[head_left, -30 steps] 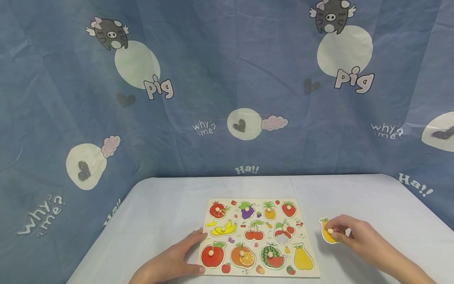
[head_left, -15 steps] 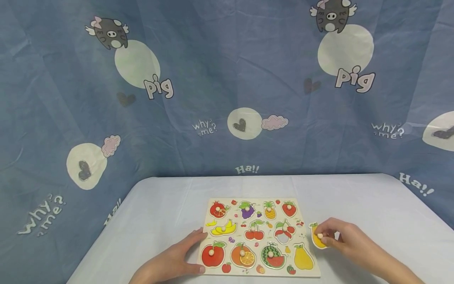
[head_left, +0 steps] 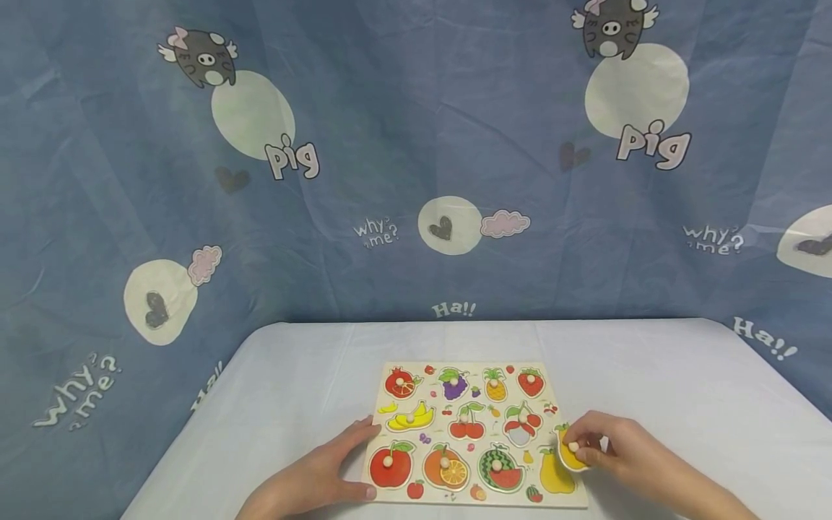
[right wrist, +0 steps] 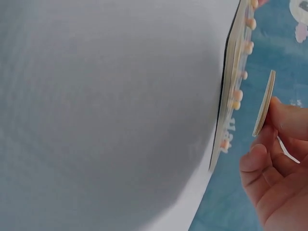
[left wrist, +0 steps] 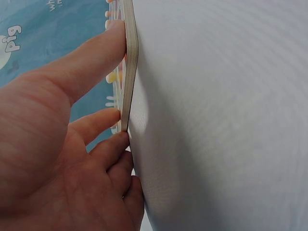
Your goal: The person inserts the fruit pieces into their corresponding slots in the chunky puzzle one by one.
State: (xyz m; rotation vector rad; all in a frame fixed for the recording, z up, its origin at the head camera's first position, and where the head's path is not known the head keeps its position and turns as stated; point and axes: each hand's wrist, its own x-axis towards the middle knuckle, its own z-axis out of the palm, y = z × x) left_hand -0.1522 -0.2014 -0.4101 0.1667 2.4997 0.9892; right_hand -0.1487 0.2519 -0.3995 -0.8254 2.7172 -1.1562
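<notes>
A flat wooden knob puzzle board point(head_left: 492, 432) printed with fruit lies on the white table. My left hand point(head_left: 331, 469) rests at its left side, the thumb and fingertips spread against the edge. In the left wrist view those fingertips touch the board's edge point(left wrist: 129, 72). With thumb and fingers, my right hand point(head_left: 614, 446) pinches the small knob of a yellow pear puzzle piece point(head_left: 568, 459). The piece is tilted over the board's right edge and overlaps the printed pear point(head_left: 554, 478) there. The right wrist view shows the piece point(right wrist: 264, 103) edge-on, raised above the board.
Other knobbed fruit pieces sit in the board, among them an apple point(head_left: 390, 473), a watermelon point(head_left: 503, 477) and grapes point(head_left: 453, 391). White cloth covers the table point(head_left: 312, 361). Behind it hangs a blue curtain point(head_left: 364, 144) with pig prints.
My right hand has carried the pear piece leftward and slightly toward me, from beside the board to over its right edge. The left hand and board have stayed put.
</notes>
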